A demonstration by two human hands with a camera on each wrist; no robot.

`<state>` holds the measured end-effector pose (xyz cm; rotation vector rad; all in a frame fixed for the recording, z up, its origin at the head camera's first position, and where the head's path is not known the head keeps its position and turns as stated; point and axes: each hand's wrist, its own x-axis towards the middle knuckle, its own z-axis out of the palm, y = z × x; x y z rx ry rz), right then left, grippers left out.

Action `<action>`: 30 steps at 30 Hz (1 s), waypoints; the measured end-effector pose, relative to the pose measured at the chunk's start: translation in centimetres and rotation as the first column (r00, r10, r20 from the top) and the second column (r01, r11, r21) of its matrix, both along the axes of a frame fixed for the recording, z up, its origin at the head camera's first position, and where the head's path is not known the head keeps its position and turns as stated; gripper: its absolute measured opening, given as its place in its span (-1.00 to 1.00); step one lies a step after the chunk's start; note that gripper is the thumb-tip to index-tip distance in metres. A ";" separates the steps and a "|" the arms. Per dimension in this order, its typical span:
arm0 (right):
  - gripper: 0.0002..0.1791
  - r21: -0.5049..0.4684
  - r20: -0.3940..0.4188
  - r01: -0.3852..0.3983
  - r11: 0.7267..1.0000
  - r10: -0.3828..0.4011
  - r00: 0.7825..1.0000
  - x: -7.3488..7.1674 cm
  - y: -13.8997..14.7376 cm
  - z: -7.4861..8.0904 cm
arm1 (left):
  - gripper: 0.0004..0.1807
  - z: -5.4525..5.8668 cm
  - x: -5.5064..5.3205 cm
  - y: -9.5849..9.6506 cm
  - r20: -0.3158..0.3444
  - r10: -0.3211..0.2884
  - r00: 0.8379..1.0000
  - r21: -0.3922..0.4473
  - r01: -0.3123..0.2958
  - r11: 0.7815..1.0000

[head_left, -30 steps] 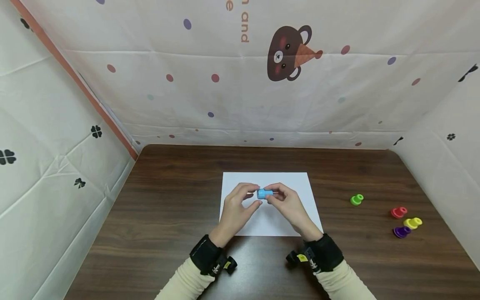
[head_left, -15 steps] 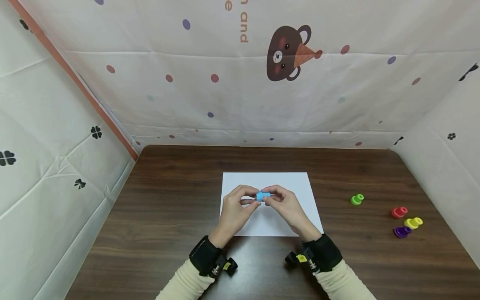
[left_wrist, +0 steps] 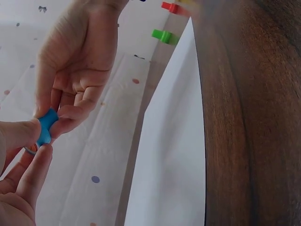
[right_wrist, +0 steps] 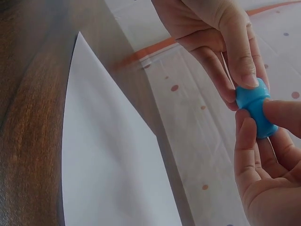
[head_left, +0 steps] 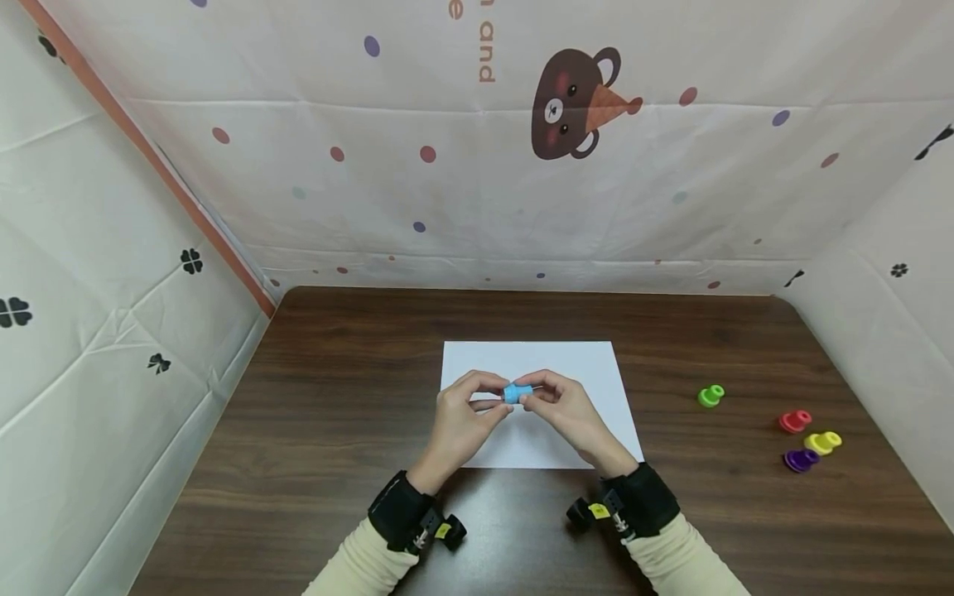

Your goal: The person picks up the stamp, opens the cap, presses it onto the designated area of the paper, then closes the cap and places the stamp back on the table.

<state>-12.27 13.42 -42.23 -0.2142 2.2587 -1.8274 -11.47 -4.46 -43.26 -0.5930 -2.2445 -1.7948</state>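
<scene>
Over a white sheet of paper [head_left: 537,447], both hands hold one small blue toy stamp [head_left: 513,393]. My left hand [head_left: 460,418] pinches its wider end between thumb and fingers. The narrower handle end is gripped by my right hand [head_left: 572,415]. In the left wrist view the blue stamp [left_wrist: 45,127] lies slanted between the fingertips, and a bit of a round patterned face shows at its wide end. Seen from the right wrist, the stamp [right_wrist: 256,110] has a rounded wide part, a waist and a flared end; fingers cover some of it.
Several more stamps stand on the brown wooden table [head_left: 335,414] to the right: green [head_left: 711,396], red [head_left: 795,421], yellow [head_left: 823,443] and purple [head_left: 801,460]. White printed cloth [head_left: 335,190] hangs at the back and both sides.
Both hands have shifted slightly left and towards the body with the blue stamp, and the left fingers have closed in on its wide end. The other stamps have stayed put.
</scene>
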 end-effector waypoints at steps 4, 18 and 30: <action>-0.74 0.007 0.002 -0.007 1.000 0.007 1.000 0.0 0.0 -0.1 | -0.74 -0.1 0.1 -0.2 0.009 -0.004 1.000 -0.003 0.004 1.000; -0.75 0.033 -0.008 -0.015 0.999 0.015 1.000 0.0 -0.2 0.0 | -0.72 -0.2 0.0 -1.1 0.019 -0.043 0.999 0.002 0.043 0.999; -0.72 0.129 -0.012 0.088 0.988 -0.087 0.996 -1.7 2.3 -0.3 | -0.71 0.2 -0.3 -5.9 0.016 0.160 0.987 -0.043 -0.160 0.986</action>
